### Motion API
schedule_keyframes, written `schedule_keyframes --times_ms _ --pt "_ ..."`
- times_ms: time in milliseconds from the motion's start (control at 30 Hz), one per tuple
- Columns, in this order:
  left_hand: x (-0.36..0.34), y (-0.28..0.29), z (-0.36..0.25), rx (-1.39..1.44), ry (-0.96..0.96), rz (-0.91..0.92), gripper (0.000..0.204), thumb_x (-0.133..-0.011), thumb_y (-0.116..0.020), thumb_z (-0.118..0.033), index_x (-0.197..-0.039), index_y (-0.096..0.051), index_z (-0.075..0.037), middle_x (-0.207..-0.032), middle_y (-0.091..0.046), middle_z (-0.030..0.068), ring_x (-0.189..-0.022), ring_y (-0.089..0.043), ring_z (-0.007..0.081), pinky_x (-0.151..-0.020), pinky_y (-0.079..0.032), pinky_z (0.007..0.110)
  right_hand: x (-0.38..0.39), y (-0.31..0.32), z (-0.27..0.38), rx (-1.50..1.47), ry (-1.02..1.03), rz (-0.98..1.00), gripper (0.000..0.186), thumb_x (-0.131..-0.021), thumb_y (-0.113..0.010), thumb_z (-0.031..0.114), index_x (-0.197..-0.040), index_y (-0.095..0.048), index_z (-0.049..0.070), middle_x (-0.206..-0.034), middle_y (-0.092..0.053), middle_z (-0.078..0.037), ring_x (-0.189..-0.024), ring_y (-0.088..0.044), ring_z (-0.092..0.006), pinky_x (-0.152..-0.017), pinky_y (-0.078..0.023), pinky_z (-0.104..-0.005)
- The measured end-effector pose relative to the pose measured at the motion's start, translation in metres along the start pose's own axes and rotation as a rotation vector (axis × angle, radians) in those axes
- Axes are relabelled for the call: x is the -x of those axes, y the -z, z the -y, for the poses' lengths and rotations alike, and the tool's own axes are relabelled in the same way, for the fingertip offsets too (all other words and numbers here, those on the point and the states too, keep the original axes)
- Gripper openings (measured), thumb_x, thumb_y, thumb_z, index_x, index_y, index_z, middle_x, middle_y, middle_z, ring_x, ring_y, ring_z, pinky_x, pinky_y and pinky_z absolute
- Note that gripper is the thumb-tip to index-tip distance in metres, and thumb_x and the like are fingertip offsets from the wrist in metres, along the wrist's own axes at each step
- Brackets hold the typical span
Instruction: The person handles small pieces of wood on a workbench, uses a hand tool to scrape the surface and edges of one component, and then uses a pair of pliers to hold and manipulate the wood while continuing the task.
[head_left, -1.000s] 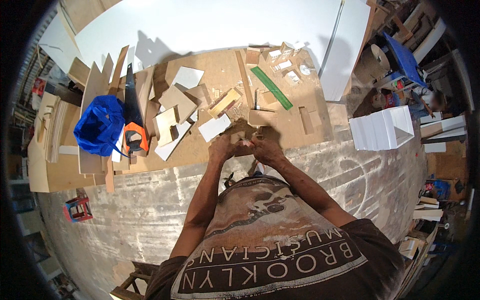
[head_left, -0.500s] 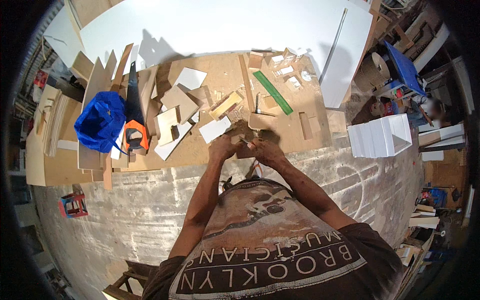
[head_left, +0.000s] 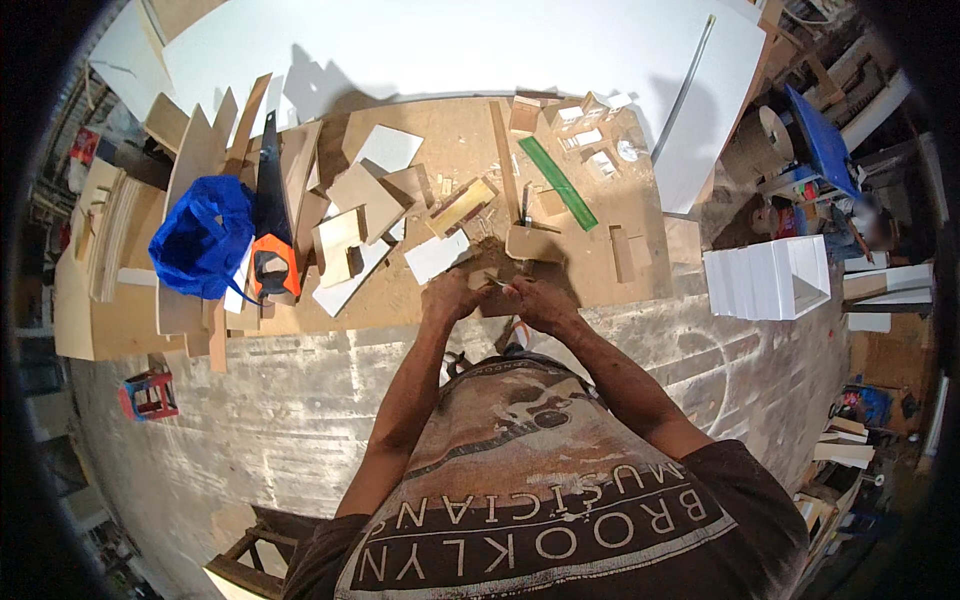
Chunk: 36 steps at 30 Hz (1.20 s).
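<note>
At the near edge of the plywood worktop (head_left: pixel 375 315), my left hand (head_left: pixel 452 295) is closed on a small brown wooden piece (head_left: pixel 490 308). My right hand (head_left: pixel 535 305) meets it from the other side, its fingers bent round a slim, light item (head_left: pixel 500 283), too small to identify. Just beyond my fingers lie a tan board offcut (head_left: pixel 533 243) with a short slim tool (head_left: pixel 525 205) behind it, and a white board piece (head_left: pixel 437 256). A green strip (head_left: pixel 555 180), a long wooden strip (head_left: pixel 503 160) and several plywood and white offcuts (head_left: pixel 365 200) are spread farther back.
On the left are a blue bag (head_left: pixel 200 240), an orange-handled saw (head_left: pixel 276 265) and upright boards. A red-and-blue stool (head_left: pixel 148 397) stands on the floor (head_left: pixel 260 420). Right: white open boxes (head_left: pixel 760 280), a blue panel (head_left: pixel 822 140) and a partly visible person (head_left: pixel 870 228). A large white panel (head_left: pixel 460 45) spans the back.
The view has shifted a little. My fingers have moved slightly on the wooden piece, and the slim light item between them shows more clearly. The things on the worktop have not visibly moved.
</note>
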<state>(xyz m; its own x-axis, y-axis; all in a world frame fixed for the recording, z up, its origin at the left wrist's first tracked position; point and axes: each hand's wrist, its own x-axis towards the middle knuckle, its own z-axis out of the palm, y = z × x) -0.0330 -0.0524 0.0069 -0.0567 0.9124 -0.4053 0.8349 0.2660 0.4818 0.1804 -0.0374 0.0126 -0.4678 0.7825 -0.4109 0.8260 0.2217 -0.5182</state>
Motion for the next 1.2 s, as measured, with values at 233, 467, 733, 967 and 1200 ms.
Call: schedule_keyframes --times_ms 233,467,733,967,1200 --pt "0.002 0.003 -0.005 -0.035 0.006 0.002 0.068 -0.080 -0.067 -0.068 -0.107 -0.075 -0.006 -0.100 -0.074 0.0199 -0.096 -0.072 0.0364 -0.085 -0.055 0.049 -0.006 0.015 -0.002 0.054 0.090 0.012 0.042 -0.106 -0.038 0.044 -0.110 -0.056 0.006 -0.094 -0.067 -0.029 -0.089 -0.065 -0.0483 -0.079 -0.050 -0.0590" --pt "-0.001 0.017 -0.012 -0.015 0.108 0.149 0.068 -0.079 -0.069 -0.066 -0.116 -0.073 -0.008 -0.116 -0.070 0.0235 -0.109 -0.068 0.0383 -0.093 -0.054 0.051 0.007 0.007 0.004 0.003 0.045 0.022 0.044 -0.107 -0.033 0.042 -0.112 -0.054 0.004 -0.089 -0.068 -0.028 -0.086 -0.066 -0.0485 -0.078 -0.051 -0.0587" --pt "0.000 0.008 -0.006 0.002 0.059 0.058 0.072 -0.077 -0.067 -0.072 -0.110 -0.075 -0.008 -0.107 -0.073 0.0213 -0.101 -0.071 0.0361 -0.089 -0.055 0.048 0.006 0.008 0.011 -0.024 0.039 -0.028 0.041 -0.106 -0.037 0.044 -0.106 -0.054 0.007 -0.086 -0.067 -0.028 -0.090 -0.065 -0.0494 -0.078 -0.049 -0.0583" --pt "0.001 0.010 -0.007 -0.009 0.096 0.066 0.067 -0.076 -0.070 -0.066 -0.111 -0.075 -0.009 -0.109 -0.073 0.0208 -0.101 -0.071 0.0372 -0.089 -0.055 0.048 -0.002 -0.005 0.014 0.055 0.083 -0.111 0.043 -0.106 -0.036 0.043 -0.103 -0.054 0.004 -0.091 -0.068 -0.026 -0.091 -0.066 -0.0456 -0.080 -0.050 -0.0548" --pt "0.003 0.004 -0.009 -0.010 0.057 0.029 0.068 -0.075 -0.072 -0.066 -0.107 -0.076 -0.007 -0.107 -0.073 0.0207 -0.100 -0.071 0.0364 -0.087 -0.056 0.047 -0.008 0.000 0.013 0.100 0.053 -0.046 0.042 -0.105 -0.037 0.039 -0.099 -0.055 0.001 -0.096 -0.067 -0.026 -0.094 -0.066 -0.0451 -0.083 -0.050 -0.0549"
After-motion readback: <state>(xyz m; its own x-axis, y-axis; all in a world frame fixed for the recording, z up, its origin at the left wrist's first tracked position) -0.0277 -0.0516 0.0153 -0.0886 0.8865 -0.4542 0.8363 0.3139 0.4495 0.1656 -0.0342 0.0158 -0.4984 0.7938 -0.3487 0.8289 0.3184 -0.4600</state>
